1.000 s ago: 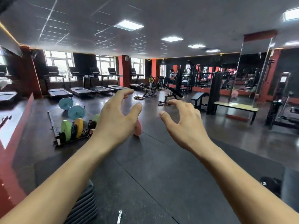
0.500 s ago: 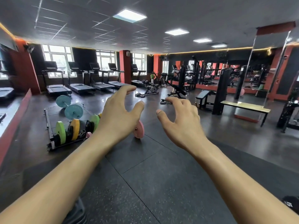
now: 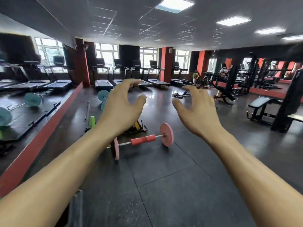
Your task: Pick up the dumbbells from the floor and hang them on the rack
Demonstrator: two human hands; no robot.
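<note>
Newly revealed pink dumbbell (image 3: 142, 140) lies below both open, outstretched hands.

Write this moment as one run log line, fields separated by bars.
phase: reaching | left hand: open, empty | right hand: open, empty | pink dumbbell: on floor, untouched | rack: behind it

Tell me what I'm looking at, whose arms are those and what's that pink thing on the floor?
A person wears a camera on their head, so you see what they see: their own two arms stretched out in a gym. The left hand and right hand are open and hold nothing. The pink thing is a dumbbell, a bar with a pink grip and a round pink weight at each end. It lies on the dark floor. Just behind it is a low rack with colourful weights.
</note>
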